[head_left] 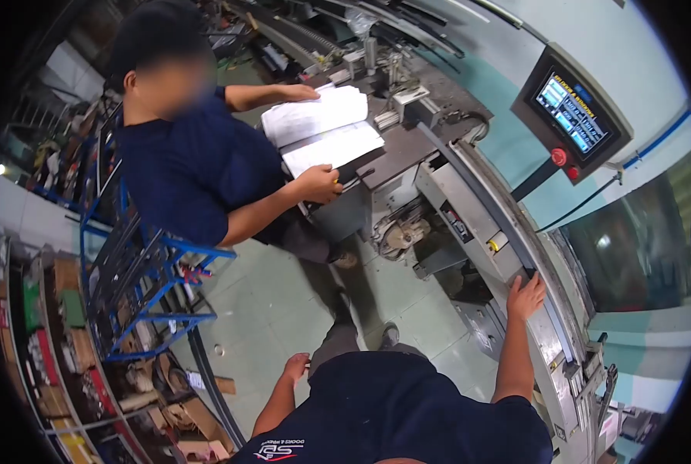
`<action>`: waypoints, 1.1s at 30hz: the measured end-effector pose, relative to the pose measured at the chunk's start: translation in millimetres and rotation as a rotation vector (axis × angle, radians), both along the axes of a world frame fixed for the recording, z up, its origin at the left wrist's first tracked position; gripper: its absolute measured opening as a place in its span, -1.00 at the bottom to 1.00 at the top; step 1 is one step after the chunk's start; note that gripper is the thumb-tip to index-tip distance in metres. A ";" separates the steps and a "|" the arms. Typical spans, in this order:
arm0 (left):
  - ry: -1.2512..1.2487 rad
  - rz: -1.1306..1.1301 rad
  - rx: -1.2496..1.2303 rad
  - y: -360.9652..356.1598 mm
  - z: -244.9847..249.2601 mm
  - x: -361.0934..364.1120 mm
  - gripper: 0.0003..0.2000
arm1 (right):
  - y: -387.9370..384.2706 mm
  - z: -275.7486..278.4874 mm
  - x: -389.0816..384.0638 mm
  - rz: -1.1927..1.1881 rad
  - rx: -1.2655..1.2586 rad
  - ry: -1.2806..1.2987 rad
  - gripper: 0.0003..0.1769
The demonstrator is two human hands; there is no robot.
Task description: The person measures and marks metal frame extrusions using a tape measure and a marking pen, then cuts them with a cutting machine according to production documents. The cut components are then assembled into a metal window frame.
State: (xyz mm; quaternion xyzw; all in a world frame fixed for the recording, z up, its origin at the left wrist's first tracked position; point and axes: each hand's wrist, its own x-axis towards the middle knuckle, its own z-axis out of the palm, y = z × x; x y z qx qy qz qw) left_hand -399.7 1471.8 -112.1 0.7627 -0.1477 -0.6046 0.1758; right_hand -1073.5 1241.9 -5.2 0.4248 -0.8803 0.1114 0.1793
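My right hand rests with spread fingers on a long grey profile lying along the machine's rail. Down by my thigh hangs my left hand, its fingers loosely apart, with nothing visible in it. On the far side of the machine, a co-worker holds a stack of white papers, opened out over the dark machine table. The co-worker's nearer hand has a small yellow item by the fingers.
A control panel with a lit screen and red buttons is mounted at the right. Blue metal racks with dark profiles stand at the left, beside shelves of boxes and parts. Tiled floor lies between.
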 end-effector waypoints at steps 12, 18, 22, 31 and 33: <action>-0.097 -0.061 0.208 88.6 -6.3 -42.9 -0.62 | 34.4 18.4 -45.2 0.159 0.259 -0.110 -0.53; -0.020 -0.116 -0.017 70.5 -33.0 -33.4 -0.67 | 127.2 45.0 -52.9 0.116 0.295 -0.334 -0.26; -0.082 -0.066 -0.040 45.9 -14.4 -38.4 -0.65 | 226.4 8.7 -22.8 -0.129 0.428 -0.469 -0.01; -0.150 -0.230 -0.079 36.3 -38.4 -27.7 -0.51 | 423.3 -116.4 100.1 -0.153 0.054 -0.887 -0.31; -0.220 -0.605 -0.118 39.3 -69.7 -9.0 -0.50 | 419.0 -137.9 98.4 -0.018 -0.053 -0.955 -0.42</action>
